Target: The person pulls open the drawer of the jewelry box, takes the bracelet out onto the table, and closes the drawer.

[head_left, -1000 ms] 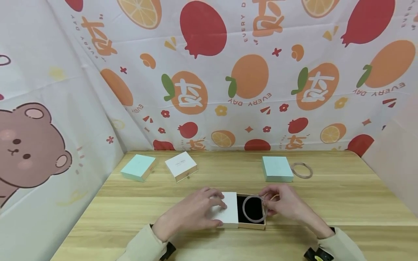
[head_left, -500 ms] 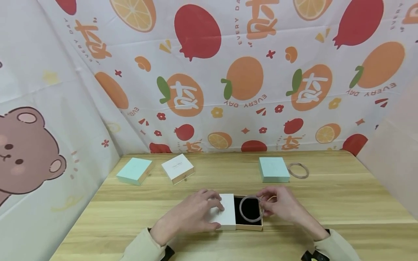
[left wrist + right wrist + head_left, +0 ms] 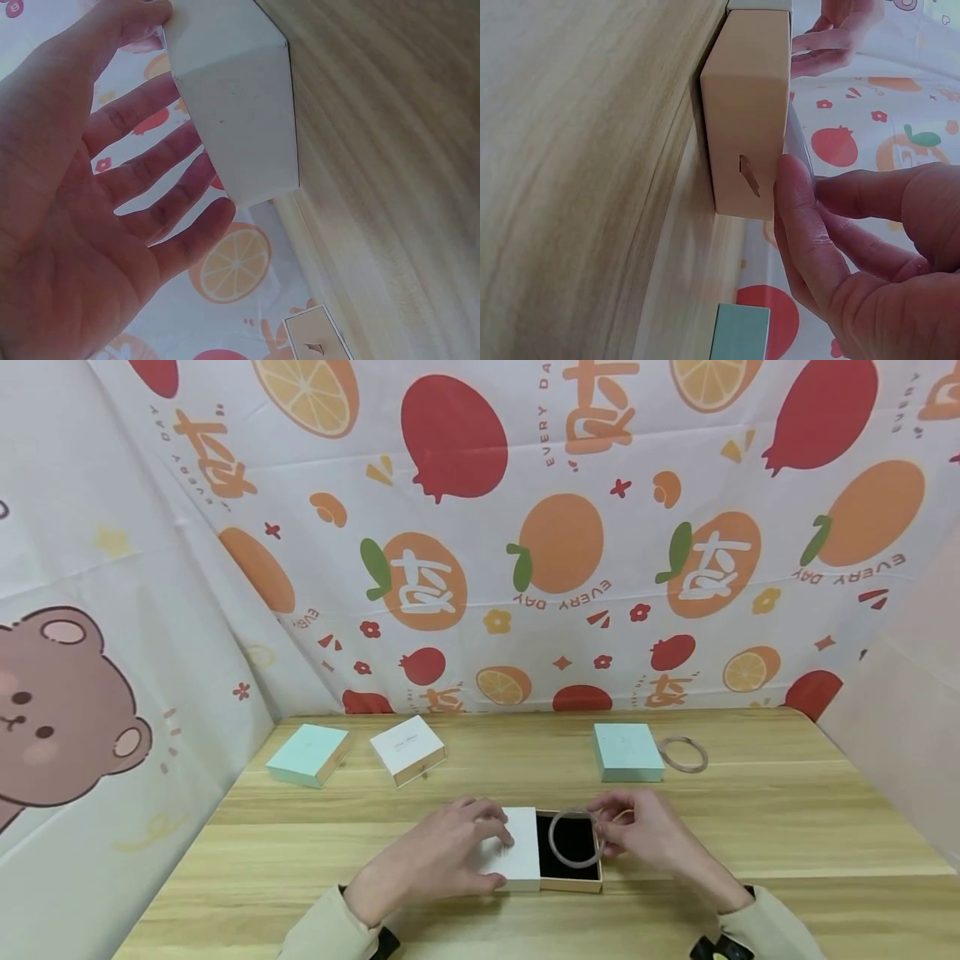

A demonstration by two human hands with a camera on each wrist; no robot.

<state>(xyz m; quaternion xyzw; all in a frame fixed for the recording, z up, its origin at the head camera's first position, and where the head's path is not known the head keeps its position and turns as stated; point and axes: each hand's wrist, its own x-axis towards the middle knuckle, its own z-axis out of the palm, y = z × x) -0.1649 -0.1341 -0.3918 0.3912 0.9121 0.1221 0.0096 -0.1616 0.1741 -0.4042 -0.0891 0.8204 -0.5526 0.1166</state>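
My left hand (image 3: pixel 438 852) rests on the white sleeve (image 3: pixel 525 852) of a small box, its thumb along the near edge and its fingertips on the top. In the left wrist view, spread fingers (image 3: pixel 176 210) touch the box's edge. From the right side of the sleeve, a tan drawer (image 3: pixel 570 885) with a black lining is pulled partway out. My right hand (image 3: pixel 645 831) pinches a greyish translucent bangle (image 3: pixel 552 839) between thumb and fingertips, low over the lining. The right wrist view shows the bangle (image 3: pixel 801 142) close against the drawer's top, with a small pull tab (image 3: pixel 748 176) on the drawer end.
Along the back of the wooden table stand a mint box (image 3: pixel 307 753) at far left, a closed white box (image 3: pixel 408 745), and another mint box (image 3: pixel 626 747) right of centre. A second bangle (image 3: pixel 684 768) lies beside that one. A printed cloth (image 3: pixel 480 568) hangs behind.
The view has shifted slightly. Both hands hold nearly the same pose, with the bangle over the open drawer throughout.
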